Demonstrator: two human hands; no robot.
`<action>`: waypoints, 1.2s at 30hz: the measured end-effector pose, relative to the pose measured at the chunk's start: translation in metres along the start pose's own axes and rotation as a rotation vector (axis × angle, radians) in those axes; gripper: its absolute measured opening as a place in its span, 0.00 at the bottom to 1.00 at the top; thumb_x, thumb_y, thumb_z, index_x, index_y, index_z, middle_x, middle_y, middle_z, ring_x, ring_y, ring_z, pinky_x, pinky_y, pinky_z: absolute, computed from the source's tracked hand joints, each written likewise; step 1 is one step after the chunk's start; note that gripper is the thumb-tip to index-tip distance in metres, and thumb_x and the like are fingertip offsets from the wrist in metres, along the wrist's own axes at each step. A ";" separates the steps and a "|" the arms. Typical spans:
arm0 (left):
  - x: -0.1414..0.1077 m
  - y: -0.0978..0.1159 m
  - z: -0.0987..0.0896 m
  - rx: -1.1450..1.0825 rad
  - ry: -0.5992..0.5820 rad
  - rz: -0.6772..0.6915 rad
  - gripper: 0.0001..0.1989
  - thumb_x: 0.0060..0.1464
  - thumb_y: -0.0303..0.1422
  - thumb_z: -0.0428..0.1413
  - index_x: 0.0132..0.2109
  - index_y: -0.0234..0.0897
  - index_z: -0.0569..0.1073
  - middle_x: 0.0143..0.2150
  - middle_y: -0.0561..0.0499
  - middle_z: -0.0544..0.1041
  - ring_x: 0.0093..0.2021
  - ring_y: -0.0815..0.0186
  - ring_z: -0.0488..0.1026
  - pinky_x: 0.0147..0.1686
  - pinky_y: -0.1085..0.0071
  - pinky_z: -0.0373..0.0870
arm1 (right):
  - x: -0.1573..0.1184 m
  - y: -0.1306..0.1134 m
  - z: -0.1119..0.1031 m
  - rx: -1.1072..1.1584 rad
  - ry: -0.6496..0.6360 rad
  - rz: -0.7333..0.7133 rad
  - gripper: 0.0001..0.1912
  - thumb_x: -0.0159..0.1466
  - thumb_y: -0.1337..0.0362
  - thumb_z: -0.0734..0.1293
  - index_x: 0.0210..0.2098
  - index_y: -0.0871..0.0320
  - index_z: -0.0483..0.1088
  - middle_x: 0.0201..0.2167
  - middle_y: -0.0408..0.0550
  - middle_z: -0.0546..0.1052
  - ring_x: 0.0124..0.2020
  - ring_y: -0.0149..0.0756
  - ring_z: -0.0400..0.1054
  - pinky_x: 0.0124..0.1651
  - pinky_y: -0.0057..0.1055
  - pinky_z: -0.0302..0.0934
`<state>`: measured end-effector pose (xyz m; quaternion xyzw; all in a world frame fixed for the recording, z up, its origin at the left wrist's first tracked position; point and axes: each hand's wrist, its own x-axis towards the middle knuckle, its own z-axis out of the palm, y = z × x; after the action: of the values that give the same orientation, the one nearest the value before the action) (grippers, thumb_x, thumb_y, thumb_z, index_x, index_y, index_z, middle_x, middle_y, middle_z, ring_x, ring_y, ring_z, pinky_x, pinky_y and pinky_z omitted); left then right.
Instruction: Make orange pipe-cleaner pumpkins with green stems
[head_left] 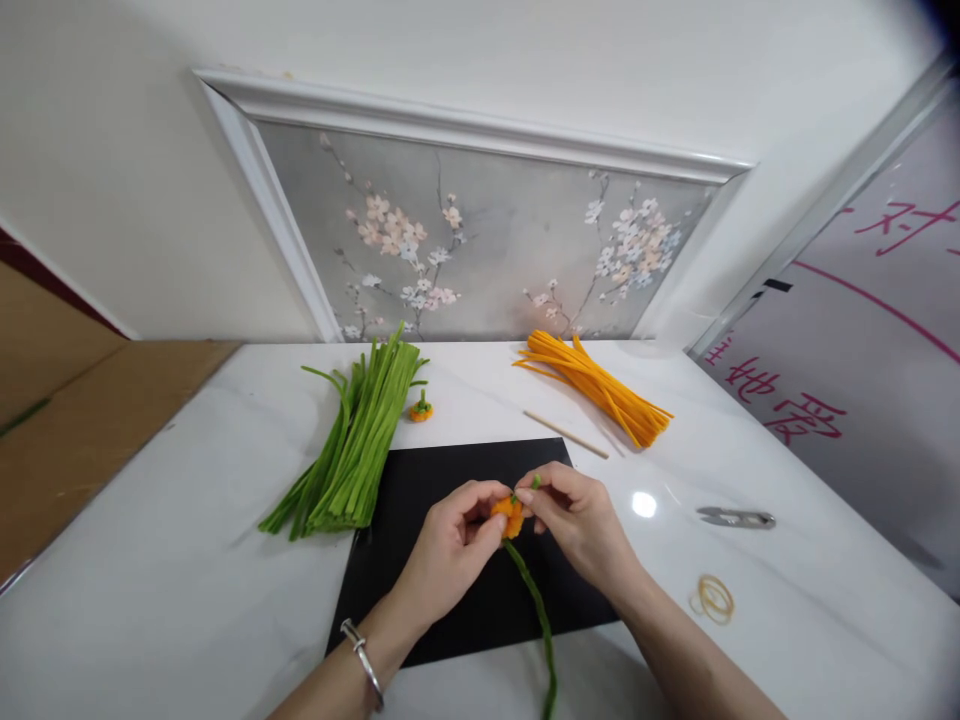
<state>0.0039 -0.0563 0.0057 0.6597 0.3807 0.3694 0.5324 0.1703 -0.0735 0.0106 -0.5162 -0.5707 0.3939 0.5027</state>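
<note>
Above the black mat (442,620), my left hand (459,545) pinches a small orange fuzzy piece (508,516) between thumb and fingers. My right hand (574,515) is closed at the piece's upper right side, its thumb and finger on a short green tip (535,483). From under the orange piece a long green fuzzy stem (538,605) hangs down toward the near edge of the view. The two hands almost touch around the piece, and some of the fingertips are hidden.
Green fuzzy stems (360,450) lie at the left, with a small orange-and-green piece (421,408) beside them. Orange stems (600,388), a thin wooden stick (566,434), snips (736,518) and rubber bands (714,599) lie to the right. A cardboard box (97,430) stands far left.
</note>
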 end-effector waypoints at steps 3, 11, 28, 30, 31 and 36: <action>0.001 0.001 0.000 -0.067 -0.038 -0.032 0.09 0.56 0.31 0.55 0.44 0.38 0.76 0.35 0.50 0.74 0.33 0.67 0.71 0.30 0.75 0.71 | -0.001 0.001 0.003 0.096 0.006 0.084 0.05 0.61 0.63 0.67 0.31 0.58 0.73 0.22 0.42 0.74 0.22 0.30 0.69 0.25 0.25 0.67; 0.006 -0.002 -0.002 -0.392 0.130 -0.317 0.12 0.51 0.35 0.62 0.43 0.36 0.78 0.38 0.49 0.79 0.36 0.67 0.75 0.33 0.76 0.74 | -0.005 -0.002 0.004 -0.414 0.002 -0.618 0.11 0.65 0.74 0.61 0.37 0.59 0.75 0.37 0.51 0.78 0.39 0.35 0.73 0.42 0.29 0.71; 0.000 -0.013 -0.012 0.251 0.272 0.467 0.20 0.56 0.20 0.53 0.51 0.45 0.70 0.46 0.51 0.77 0.48 0.66 0.75 0.48 0.68 0.75 | -0.007 -0.011 -0.005 -0.076 -0.074 -0.384 0.09 0.62 0.60 0.69 0.40 0.56 0.69 0.30 0.45 0.75 0.32 0.34 0.71 0.34 0.30 0.69; -0.004 -0.012 -0.012 0.436 0.278 0.607 0.23 0.54 0.18 0.54 0.53 0.44 0.69 0.50 0.48 0.75 0.52 0.64 0.73 0.51 0.66 0.74 | -0.008 -0.010 -0.003 -0.020 -0.087 -0.301 0.14 0.61 0.61 0.71 0.45 0.55 0.68 0.32 0.44 0.74 0.29 0.31 0.70 0.31 0.27 0.68; -0.005 -0.011 -0.011 0.494 0.284 0.642 0.23 0.54 0.17 0.54 0.54 0.44 0.68 0.53 0.47 0.74 0.54 0.63 0.72 0.52 0.65 0.73 | -0.008 -0.010 -0.002 -0.024 -0.109 -0.313 0.14 0.60 0.62 0.71 0.45 0.54 0.68 0.32 0.44 0.75 0.30 0.31 0.70 0.32 0.27 0.68; -0.006 -0.009 -0.008 0.450 0.274 0.640 0.25 0.54 0.17 0.54 0.56 0.43 0.63 0.57 0.44 0.71 0.60 0.58 0.67 0.53 0.60 0.73 | -0.006 -0.013 -0.001 -0.109 -0.115 -0.489 0.06 0.61 0.68 0.70 0.39 0.55 0.71 0.32 0.44 0.76 0.31 0.31 0.69 0.35 0.27 0.66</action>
<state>-0.0069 -0.0573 -0.0025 0.7893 0.2952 0.5082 0.1775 0.1689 -0.0815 0.0229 -0.3658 -0.7266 0.2580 0.5213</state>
